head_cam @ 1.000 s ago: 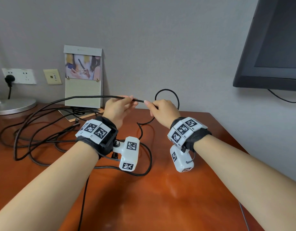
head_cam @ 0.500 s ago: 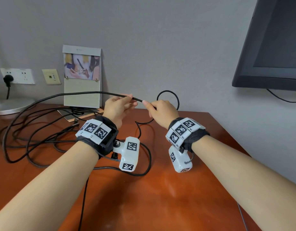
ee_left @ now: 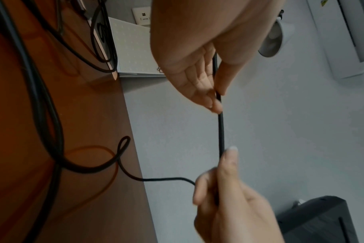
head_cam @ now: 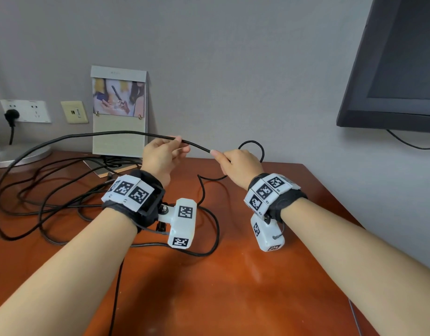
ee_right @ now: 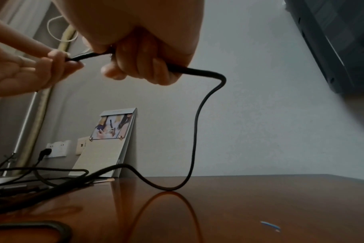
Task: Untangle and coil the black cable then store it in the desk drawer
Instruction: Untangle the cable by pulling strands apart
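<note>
— What are the hands doing with it?

— Both are raised above the desk [head_cam: 269, 275]. The left hand [head_cam: 160, 158] pinches the black cable [head_cam: 199, 147] between thumb and fingertips; the right hand [head_cam: 240, 166] is curled round it in a fist, just beside the left.

— And how does the cable run between them?

— A short straight span, its long axis going from hand to hand, left to right, dipping slightly toward the right fist.

— Where's the rest?

— Out past the left hand it arcs down into a loose tangle on the desk, well off to that side. Behind the right fist a small loop [head_cam: 254, 147] stands up, then the cable drops to the desk.

— So the slack is leftward?

— I'd judge so: the left hand is nearer the tangle and would feed it.
</note>
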`<action>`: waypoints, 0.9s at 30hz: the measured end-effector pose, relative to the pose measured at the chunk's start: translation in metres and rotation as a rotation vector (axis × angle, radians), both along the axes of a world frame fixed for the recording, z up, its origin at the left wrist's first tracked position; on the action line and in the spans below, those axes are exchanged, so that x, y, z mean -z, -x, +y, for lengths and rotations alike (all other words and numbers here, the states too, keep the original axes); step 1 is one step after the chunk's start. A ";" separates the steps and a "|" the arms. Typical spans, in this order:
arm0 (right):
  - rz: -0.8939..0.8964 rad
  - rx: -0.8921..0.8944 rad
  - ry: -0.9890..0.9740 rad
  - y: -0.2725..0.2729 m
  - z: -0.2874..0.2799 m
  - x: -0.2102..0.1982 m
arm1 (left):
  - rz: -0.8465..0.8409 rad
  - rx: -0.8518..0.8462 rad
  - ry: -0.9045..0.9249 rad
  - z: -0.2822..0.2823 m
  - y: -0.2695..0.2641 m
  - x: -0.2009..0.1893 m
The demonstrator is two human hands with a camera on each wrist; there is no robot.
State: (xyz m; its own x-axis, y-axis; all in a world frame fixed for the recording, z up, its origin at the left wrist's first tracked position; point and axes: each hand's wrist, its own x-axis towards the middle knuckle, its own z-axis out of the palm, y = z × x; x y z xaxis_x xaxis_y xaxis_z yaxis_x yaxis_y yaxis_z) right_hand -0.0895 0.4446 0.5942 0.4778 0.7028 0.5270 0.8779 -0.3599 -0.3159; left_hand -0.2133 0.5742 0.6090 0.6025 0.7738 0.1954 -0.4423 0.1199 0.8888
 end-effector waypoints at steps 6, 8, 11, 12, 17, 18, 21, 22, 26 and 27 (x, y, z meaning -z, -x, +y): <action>-0.034 -0.008 0.036 0.016 0.005 -0.009 | 0.031 0.082 -0.086 -0.014 -0.008 0.002; -0.046 0.024 0.064 0.012 0.002 -0.009 | 0.001 0.024 -0.068 -0.012 -0.009 0.002; -0.047 0.048 0.070 0.005 -0.003 -0.007 | -0.045 -0.044 -0.030 -0.004 -0.006 0.001; -0.048 0.047 0.067 0.003 -0.005 -0.006 | -0.046 -0.048 -0.032 -0.002 -0.005 0.001; -0.057 0.039 0.051 0.007 -0.004 -0.003 | 0.003 0.060 -0.099 -0.007 -0.003 0.002; -0.058 0.037 0.048 0.008 -0.003 -0.003 | 0.024 0.088 -0.125 -0.010 -0.003 0.003; -0.024 0.036 0.032 0.010 -0.002 -0.005 | 0.032 0.089 -0.161 -0.014 -0.006 0.005; -0.007 0.039 0.028 0.010 -0.002 -0.005 | 0.030 0.074 -0.169 -0.014 -0.007 0.006; 0.016 0.028 0.023 0.009 -0.001 -0.005 | 0.005 0.020 -0.163 -0.011 -0.010 0.009; 0.020 0.022 0.024 0.008 -0.002 -0.005 | -0.006 0.003 -0.144 -0.010 -0.010 0.009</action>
